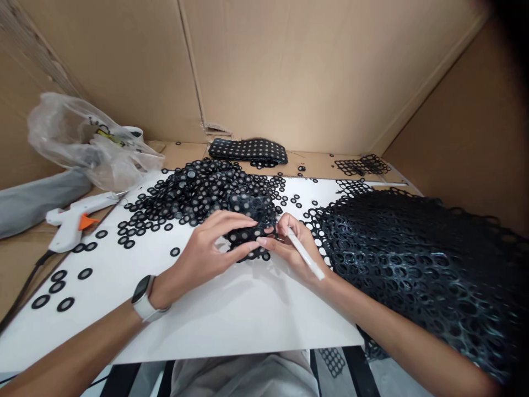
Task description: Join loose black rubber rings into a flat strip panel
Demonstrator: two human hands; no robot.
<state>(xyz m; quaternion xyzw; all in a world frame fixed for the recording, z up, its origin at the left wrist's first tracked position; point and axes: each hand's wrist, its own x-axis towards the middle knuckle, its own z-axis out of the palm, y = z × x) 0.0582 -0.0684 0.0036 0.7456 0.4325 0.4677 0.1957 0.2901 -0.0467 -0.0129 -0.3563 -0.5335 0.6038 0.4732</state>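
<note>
My left hand point(206, 251), with a watch at the wrist, is closed on the left part of a black perforated sheet point(242, 236) with round pale spots. My right hand point(303, 248) is closed around a slim white pen-like tool point(306, 253), its rear end pointing back toward my forearm. The thumb and fingers of this hand also meet the sheet's right edge. The tool's tip is hidden by the fingers, so its exact kind cannot be made out. Just beyond the hands lies a heap of small black rings point(194, 190) with pale centres.
A large pile of black ring-holed sheets point(397, 259) covers the right side. At left are a white glue gun point(70, 223) with an orange trigger and a clear plastic bag point(95, 143). A spotted black stack point(248, 150) lies by the cardboard wall point(289, 71). Loose rings dot the white board point(185, 325).
</note>
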